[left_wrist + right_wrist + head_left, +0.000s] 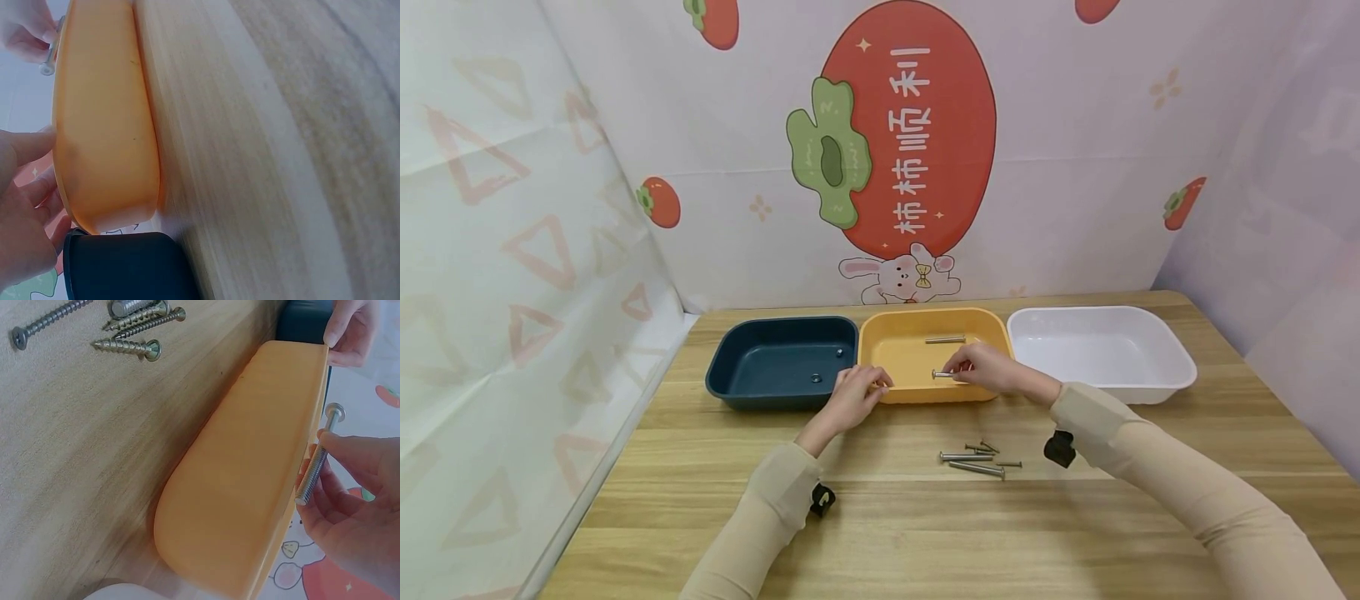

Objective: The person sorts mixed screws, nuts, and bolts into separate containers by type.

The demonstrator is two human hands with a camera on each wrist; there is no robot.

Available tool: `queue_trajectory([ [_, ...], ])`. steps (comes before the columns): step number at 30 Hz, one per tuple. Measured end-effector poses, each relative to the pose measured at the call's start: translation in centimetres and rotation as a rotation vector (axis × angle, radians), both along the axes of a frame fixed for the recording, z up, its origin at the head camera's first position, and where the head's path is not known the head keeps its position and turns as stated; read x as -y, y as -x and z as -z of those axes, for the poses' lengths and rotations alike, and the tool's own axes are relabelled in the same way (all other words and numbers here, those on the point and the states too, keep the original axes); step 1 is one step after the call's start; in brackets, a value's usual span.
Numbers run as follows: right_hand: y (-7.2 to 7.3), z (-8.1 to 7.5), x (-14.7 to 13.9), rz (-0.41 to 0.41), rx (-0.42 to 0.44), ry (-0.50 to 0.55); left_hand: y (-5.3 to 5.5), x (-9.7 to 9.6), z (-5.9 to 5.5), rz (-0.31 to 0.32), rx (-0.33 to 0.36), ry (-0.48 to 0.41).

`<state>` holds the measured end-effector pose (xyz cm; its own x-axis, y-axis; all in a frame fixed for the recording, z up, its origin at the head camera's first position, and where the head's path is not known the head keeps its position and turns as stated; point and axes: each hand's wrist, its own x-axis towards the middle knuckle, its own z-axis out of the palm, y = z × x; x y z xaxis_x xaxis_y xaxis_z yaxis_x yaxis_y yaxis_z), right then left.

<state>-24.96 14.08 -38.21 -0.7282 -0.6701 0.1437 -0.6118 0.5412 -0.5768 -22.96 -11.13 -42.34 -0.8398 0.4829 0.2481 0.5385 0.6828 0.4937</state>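
Note:
My right hand (987, 367) pinches a silver bolt (320, 453) between thumb and fingers, above the near part of the yellow tray (904, 343). The bolt's round head points left in the head view, and its threaded end shows in the right wrist view. Another long bolt (945, 339) lies inside this tray. My left hand (853, 395) rests at the yellow tray's near left corner, beside the dark blue tray (760, 403). Its thumb and fingertips touch the rim with fingers loosely bent, as the left wrist view shows.
Two small metal pieces, a nut (816, 378) and another shiny bit (839, 352), lie in the blue tray. A white tray (1101, 388) stands at the right. Several screws and bolts (976, 470) lie in a loose pile on the wooden table (880, 533) before the yellow tray.

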Motion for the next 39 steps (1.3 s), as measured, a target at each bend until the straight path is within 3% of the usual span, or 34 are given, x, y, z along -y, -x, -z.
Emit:
queue_trajectory([
  [9,0.5,0.5,0.1,-0.004,-0.014,-0.017,0.0,0.0,0.1,-0.002,-0.006,0.005],
  [17,0.4,0.3,0.3,0.037,0.046,0.012,0.1,0.0,0.1,-0.004,-0.011,0.009],
  [32,-1.6,-0.2,0.0,-0.012,0.047,0.085,-0.1,0.0,0.0,-0.002,-0.013,0.003],
  [39,-2.6,-0.1,0.0,-0.025,0.056,0.068,0.0,0.0,0.0,-0.008,-0.007,0.01],
])
